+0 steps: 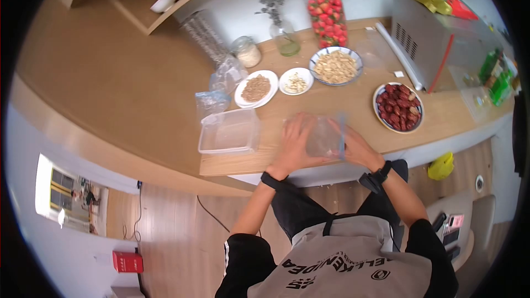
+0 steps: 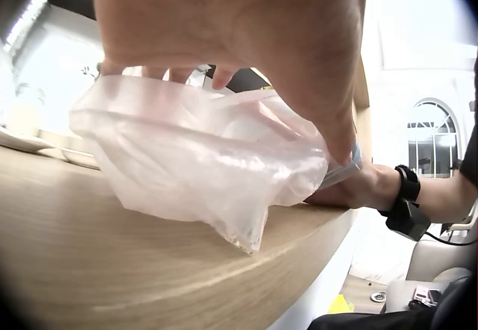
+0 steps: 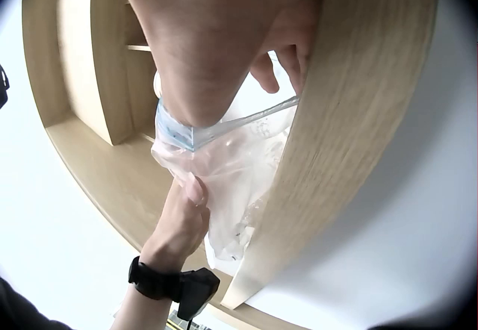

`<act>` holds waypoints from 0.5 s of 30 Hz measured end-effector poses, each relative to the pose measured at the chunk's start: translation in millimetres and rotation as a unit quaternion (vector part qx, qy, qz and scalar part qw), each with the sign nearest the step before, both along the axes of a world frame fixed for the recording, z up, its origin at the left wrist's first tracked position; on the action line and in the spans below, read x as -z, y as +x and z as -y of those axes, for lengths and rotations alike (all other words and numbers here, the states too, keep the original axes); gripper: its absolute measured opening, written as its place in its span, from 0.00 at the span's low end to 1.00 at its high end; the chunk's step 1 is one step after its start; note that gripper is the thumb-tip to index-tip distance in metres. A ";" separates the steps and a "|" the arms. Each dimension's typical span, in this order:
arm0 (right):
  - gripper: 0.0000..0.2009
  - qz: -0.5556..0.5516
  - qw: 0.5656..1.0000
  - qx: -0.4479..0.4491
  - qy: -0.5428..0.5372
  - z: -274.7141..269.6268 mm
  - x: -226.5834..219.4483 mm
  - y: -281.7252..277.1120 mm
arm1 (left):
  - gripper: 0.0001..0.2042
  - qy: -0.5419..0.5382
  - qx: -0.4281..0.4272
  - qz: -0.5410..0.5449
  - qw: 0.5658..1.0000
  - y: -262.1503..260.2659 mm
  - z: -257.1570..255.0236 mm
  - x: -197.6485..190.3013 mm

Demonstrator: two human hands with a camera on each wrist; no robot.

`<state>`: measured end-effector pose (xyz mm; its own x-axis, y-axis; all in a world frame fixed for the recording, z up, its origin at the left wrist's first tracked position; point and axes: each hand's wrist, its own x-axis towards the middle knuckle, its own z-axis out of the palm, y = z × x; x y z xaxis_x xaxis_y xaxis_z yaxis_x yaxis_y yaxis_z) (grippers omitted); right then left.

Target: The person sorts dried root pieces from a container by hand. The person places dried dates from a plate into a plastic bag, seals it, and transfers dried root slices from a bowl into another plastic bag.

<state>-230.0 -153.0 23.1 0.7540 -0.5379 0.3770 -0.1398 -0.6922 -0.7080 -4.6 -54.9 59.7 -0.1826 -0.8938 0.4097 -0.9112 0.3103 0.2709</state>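
A person in a grey apron printed with dark block letters, too warped to read with confidence, leans over a wooden desk (image 1: 331, 105). Both hands close on a clear zip bag (image 1: 326, 138) standing at the desk's near edge. The left hand (image 1: 295, 140) grasps the bag's left side, fingers curled over its top; the right hand (image 1: 353, 146) pinches the blue-edged zip strip (image 3: 224, 125) on the opposite side. The bag looks nearly empty. The step in hand appears to be pulling the bag's mouth apart; the next move likely calls for holding it wide and steady while something goes in.

Just left of the left grip sits a clear plastic box (image 1: 229, 131). Beyond both grips lie a bowl of nuts (image 1: 335, 66), two small white plates and a tub of strawberries (image 1: 328, 20). Right of the right grip stands a plate of red dates (image 1: 398, 106). No other writing is legible.
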 end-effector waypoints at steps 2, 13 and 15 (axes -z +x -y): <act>0.46 0.011 1.000 0.016 -0.010 0.2 5.1 -0.1 | 0.56 0.006 0.002 0.015 1.000 -2.7 1.8 -5.7; 0.22 0.077 0.991 0.069 -0.081 -8.8 -22.3 -41.9 | 0.54 -0.035 -0.037 -0.071 0.996 -12.0 15.4 22.2; 0.16 0.049 0.981 0.159 -0.102 -7.5 -44.0 -68.1 | 0.53 -0.063 -0.092 -0.054 0.992 -16.5 7.7 31.8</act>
